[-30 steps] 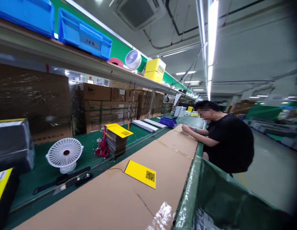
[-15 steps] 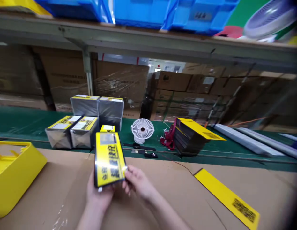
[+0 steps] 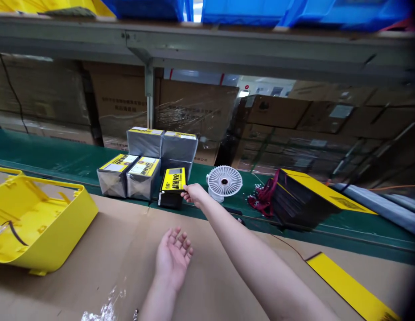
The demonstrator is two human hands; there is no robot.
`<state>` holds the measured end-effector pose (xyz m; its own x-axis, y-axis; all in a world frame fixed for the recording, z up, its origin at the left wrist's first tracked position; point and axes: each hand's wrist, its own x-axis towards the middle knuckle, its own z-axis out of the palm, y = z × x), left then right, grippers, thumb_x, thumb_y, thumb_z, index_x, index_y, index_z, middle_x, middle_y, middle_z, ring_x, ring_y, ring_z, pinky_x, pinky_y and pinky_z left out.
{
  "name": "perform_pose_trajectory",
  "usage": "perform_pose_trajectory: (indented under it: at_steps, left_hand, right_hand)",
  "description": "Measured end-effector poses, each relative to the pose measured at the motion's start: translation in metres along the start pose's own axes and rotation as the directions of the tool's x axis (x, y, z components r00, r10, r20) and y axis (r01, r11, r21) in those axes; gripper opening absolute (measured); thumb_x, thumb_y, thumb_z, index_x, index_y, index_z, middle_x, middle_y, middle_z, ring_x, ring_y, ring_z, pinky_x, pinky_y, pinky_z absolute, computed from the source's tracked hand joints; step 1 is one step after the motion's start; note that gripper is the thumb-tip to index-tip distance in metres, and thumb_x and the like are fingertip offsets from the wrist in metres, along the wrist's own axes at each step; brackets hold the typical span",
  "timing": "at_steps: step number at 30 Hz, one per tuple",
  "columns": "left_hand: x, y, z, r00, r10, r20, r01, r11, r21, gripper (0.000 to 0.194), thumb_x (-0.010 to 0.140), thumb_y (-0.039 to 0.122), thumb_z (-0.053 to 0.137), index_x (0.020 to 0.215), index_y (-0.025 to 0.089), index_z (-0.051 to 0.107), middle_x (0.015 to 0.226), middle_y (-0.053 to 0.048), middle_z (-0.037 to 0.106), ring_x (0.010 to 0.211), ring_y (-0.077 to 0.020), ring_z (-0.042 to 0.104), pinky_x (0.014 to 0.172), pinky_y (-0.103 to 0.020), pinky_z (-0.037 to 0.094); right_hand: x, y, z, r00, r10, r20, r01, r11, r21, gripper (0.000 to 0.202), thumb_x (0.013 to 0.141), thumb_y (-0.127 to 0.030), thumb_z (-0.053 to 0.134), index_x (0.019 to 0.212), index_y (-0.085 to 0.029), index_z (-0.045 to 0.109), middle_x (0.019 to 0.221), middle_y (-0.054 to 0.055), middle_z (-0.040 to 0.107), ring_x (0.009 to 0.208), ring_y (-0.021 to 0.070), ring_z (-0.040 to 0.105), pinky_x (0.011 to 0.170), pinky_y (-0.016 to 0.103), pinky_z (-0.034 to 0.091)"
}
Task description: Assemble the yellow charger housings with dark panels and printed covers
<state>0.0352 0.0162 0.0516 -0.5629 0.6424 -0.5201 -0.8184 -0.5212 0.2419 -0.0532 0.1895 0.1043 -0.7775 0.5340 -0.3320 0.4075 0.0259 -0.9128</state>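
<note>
My right hand (image 3: 194, 195) reaches forward, its fingers closed at the near right corner of a yellow-and-black printed panel (image 3: 174, 179). That panel lies on top of a dark stack on the green surface, and the fingertips are partly hidden from view. Palm up and fingers spread, my left hand (image 3: 174, 259) hovers above the cardboard with nothing in it. Just left of the panel stand wrapped stacks (image 3: 143, 174) with yellow printed tops. A small white fan (image 3: 224, 182) stands to the right of my right hand.
At left sits a yellow plastic shell (image 3: 65, 227). Dark red cords (image 3: 264, 198) lie beside a yellow-topped dark stack (image 3: 299, 203). A long yellow strip (image 3: 347, 285) rests on the cardboard covering (image 3: 127, 249). A shelf beam (image 3: 227, 55) with blue bins crosses above.
The printed panel has moved from both hands, near me, to the stack farther forward. My left hand has let go and opened. The view has shifted left.
</note>
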Motion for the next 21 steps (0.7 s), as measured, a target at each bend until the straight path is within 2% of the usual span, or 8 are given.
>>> perform_pose_trajectory:
  at_steps: [7, 9, 11, 14, 17, 19, 21]
  left_hand:
    - [0.001, -0.002, -0.003, 1.000, -0.010, -0.001, 0.010, 1.000, 0.018, 0.020, 0.078, 0.030, 0.056, 0.093, 0.018, 0.056, 0.081, -0.002, 0.057, 0.064, -0.0143, 0.055, 0.059, -0.026, 0.042]
    - [0.002, -0.001, -0.004, 1.000, -0.004, -0.010, 0.004, 1.000, 0.024, 0.019, 0.078, 0.029, 0.056, 0.093, 0.018, 0.056, 0.081, -0.002, 0.057, 0.065, -0.0142, 0.055, 0.059, -0.026, 0.042]
    - [0.003, 0.000, -0.004, 1.000, 0.000, -0.017, 0.001, 1.000, 0.031, 0.018, 0.078, 0.028, 0.056, 0.092, 0.018, 0.056, 0.081, -0.002, 0.057, 0.064, -0.0141, 0.055, 0.059, -0.026, 0.042]
    - [0.004, 0.001, -0.005, 1.000, 0.010, -0.022, -0.009, 0.999, 0.043, 0.017, 0.078, 0.027, 0.056, 0.091, 0.017, 0.057, 0.080, -0.002, 0.057, 0.063, -0.0140, 0.055, 0.059, -0.027, 0.042]
    - [0.005, 0.001, -0.007, 0.999, 0.025, -0.020, -0.023, 0.998, 0.060, 0.016, 0.077, 0.026, 0.056, 0.091, 0.017, 0.056, 0.081, -0.002, 0.057, 0.064, -0.0140, 0.056, 0.059, -0.027, 0.043]
    - [0.005, 0.001, -0.008, 1.000, 0.025, -0.017, -0.023, 0.996, 0.083, 0.015, 0.078, 0.025, 0.055, 0.091, 0.017, 0.056, 0.081, -0.002, 0.057, 0.065, -0.0137, 0.056, 0.059, -0.027, 0.044]
    - [0.002, 0.000, -0.008, 1.000, 0.019, -0.005, -0.018, 0.993, 0.119, 0.014, 0.078, 0.024, 0.054, 0.090, 0.017, 0.056, 0.081, -0.002, 0.057, 0.065, -0.0132, 0.056, 0.060, -0.027, 0.044]
  right_hand:
    - [-0.006, 0.000, 0.008, 1.000, 0.005, -0.013, -0.008, 0.972, -0.234, 0.029, 0.089, -0.036, 0.049, 0.106, -0.013, 0.054, 0.089, 0.004, 0.060, 0.069, 0.0107, 0.059, 0.059, 0.026, 0.052]
    - [-0.010, 0.000, 0.003, 0.999, -0.029, -0.027, 0.019, 0.950, -0.311, 0.033, 0.090, -0.037, 0.048, 0.111, -0.013, 0.052, 0.085, 0.003, 0.061, 0.063, 0.0101, 0.058, 0.056, 0.025, 0.051]
    - [-0.019, 0.002, -0.010, 0.995, -0.090, -0.047, 0.065, 0.922, -0.382, 0.039, 0.089, -0.039, 0.048, 0.120, -0.014, 0.046, 0.081, 0.003, 0.063, 0.059, 0.0106, 0.059, 0.054, 0.025, 0.050]
    - [-0.044, 0.017, -0.049, 0.974, -0.216, -0.064, 0.157, 0.855, -0.494, 0.044, 0.086, -0.040, 0.051, 0.124, -0.018, 0.044, 0.083, 0.004, 0.066, 0.067, 0.0131, 0.062, 0.063, 0.026, 0.049]
    - [-0.080, 0.053, -0.109, 0.956, -0.287, -0.056, 0.194, 0.765, -0.614, 0.038, 0.079, -0.040, 0.058, 0.113, -0.022, 0.056, 0.090, 0.003, 0.068, 0.083, 0.0169, 0.063, 0.078, 0.028, 0.046]
    - [-0.107, 0.087, -0.158, 0.961, -0.264, -0.081, 0.140, 0.720, -0.680, 0.039, 0.073, -0.040, 0.063, 0.108, -0.022, 0.061, 0.099, 0.006, 0.068, 0.094, 0.0219, 0.062, 0.084, 0.030, 0.044]
    - [-0.135, 0.125, -0.210, 0.964, -0.206, -0.169, 0.020, 0.688, -0.725, 0.050, 0.064, -0.039, 0.069, 0.109, -0.018, 0.061, 0.111, 0.012, 0.064, 0.103, 0.0290, 0.058, 0.089, 0.035, 0.042]
